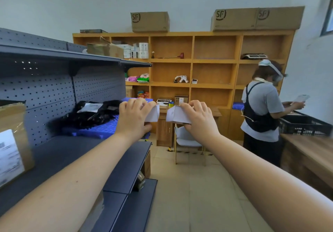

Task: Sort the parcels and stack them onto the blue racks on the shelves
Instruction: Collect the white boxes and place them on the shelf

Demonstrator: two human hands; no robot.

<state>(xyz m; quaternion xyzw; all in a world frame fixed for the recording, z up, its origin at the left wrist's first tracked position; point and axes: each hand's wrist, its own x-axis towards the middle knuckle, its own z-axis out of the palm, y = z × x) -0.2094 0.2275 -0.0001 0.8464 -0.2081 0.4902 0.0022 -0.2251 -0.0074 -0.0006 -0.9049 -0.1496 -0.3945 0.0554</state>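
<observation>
L hand (pixel 134 119) grips small white parcel (pixel 153 114) — fingers curled over its top, thumb underneath. R hand (pixel 198 118) grips second white parcel (pixel 175 116) the same way. Both parcels are held in the air side by side w/ a narrow gap between them, out past the front edge of the grey metal shelf (pixel 59 152), about level w/ the blue rack (pixel 100 129).

Blue rack lies at the far end of the shelf board, against the pegboard back (pixel 45 94). Black bagged parcels (pixel 90 113), one w/ a white label, sit on the rack's back-left part; the rack's front edge is bare.

Near-left end of the same shelf: cardboard parcel (pixel 12 138), upright, printed label, blurred.

Bkgd: wooden cubby unit (pixel 214 61) along the far wall, SF cartons (pixel 150 22) on top. White chair (pixel 187 138) in front. Second person (pixel 261 109) at right, by the wooden counter (pixel 310 152) — black crate (pixel 304 125) on it.
</observation>
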